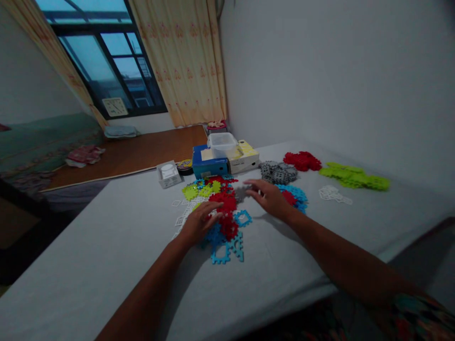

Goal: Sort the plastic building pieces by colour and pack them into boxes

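My left hand (201, 220) is low over the left side of a mixed pile, fingers apart and touching or just above red toothed plastic pieces (223, 202). To its right, my right hand (269, 197) has a blurred grey plastic piece (242, 193) at its fingertips, seemingly pinched. Light blue pieces (221, 253) lie at the pile's near end, and a blue square frame (243, 218) sits at its right edge. Yellow-green pieces (191, 191) are at the far left of the pile. Partly hidden behind my right wrist is a blue heap (299, 195) with red on it.
Grey pieces (279, 172), red pieces (302, 161), yellow-green pieces (355, 176) and white outline pieces (333, 194) form separate heaps on the right. Behind the pile stand a blue box (209, 166), a yellow-white box (245, 158), a clear tub (222, 144) and a small white box (168, 175).
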### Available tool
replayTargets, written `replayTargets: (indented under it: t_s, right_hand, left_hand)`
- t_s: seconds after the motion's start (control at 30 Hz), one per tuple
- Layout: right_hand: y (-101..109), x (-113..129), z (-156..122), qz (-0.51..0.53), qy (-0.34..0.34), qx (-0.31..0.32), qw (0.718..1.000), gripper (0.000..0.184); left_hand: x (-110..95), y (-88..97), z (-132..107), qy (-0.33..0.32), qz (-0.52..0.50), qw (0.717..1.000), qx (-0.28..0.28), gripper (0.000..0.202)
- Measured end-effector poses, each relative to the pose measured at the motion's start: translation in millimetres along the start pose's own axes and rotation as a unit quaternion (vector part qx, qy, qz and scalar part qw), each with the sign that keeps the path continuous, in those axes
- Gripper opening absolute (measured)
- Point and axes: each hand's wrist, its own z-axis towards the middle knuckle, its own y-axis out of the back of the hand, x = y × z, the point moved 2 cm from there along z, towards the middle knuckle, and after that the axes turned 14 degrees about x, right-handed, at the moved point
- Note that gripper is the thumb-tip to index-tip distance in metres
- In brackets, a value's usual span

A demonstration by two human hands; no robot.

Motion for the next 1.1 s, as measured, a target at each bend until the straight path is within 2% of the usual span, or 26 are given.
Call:
replayTargets:
  t_s: [0.07,0.13,0.17,0.23,0.3,0.37,0.5,0.63,0.73,0.83,0.93,1.0,1.1]
  right_hand:
    - [39,-35,7,-0.019,-0.103,-0.079,0.991,0.035]
    - [77,-79,12,-0.067,-0.202,-0.137,0.967,0.037]
    - [92,-102,13,-0.098,-0.246,-0.144,0.953,0.037]
    - [110,-142,14,-0.147,-0.322,-0.087,0.931,0.034]
    - [113,-171,12,-0.173,-0.369,-0.007,0.913,0.028]
    - [109,-186,10,-0.178,-0.383,0.042,0.905,0.024]
    - [102,-194,9,-0.177,-0.377,0.063,0.907,0.026]
    - [103,-178,15,-0.218,-0.364,0.018,0.905,0.034]
    - [87,-135,24,-0.217,-0.27,-0.001,0.938,0.035]
    - [49,-69,30,-0.149,-0.13,0.052,0.979,0.032]
    - [0,-12,29,-0.099,-0.027,0.144,0.984,0.028]
    - [-30,6,26,-0.1,-0.006,0.192,0.976,0.028]
    - [-60,3,22,-0.128,-0.025,0.212,0.969,0.035]
  left_hand:
    - [15,3.2,-3,0.012,0.012,1.0,-0.022,0.032]
    - [28,6.1,-6,0.014,0.026,0.999,-0.041,0.03]
    - [34,7.1,-7,0.015,0.032,0.998,-0.049,0.029]
    - [41,8.3,-8,0.016,0.042,0.997,-0.058,0.028]
    - [45,8.6,-9,0.013,0.052,0.997,-0.06,0.028]
    - [48,8.8,-10,0.008,0.065,0.996,-0.061,0.028]
    - [58,10.5,-14,0.029,0.088,0.993,-0.068,0.028]
    - [75,12.5,-19,0.09,0.099,0.988,-0.073,0.03]
    - [81,11.7,-20,0.132,0.089,0.986,-0.057,0.032]
    - [77,8.5,-18,0.135,0.069,0.988,-0.026,0.032]
    - [68,4.8,-15,0.096,0.05,0.994,0.001,0.031]
    - [62,3.1,-14,0.053,0.045,0.997,0.023,0.032]
    - [57,2.5,-14,-0.003,0.062,0.996,0.062,0.037]
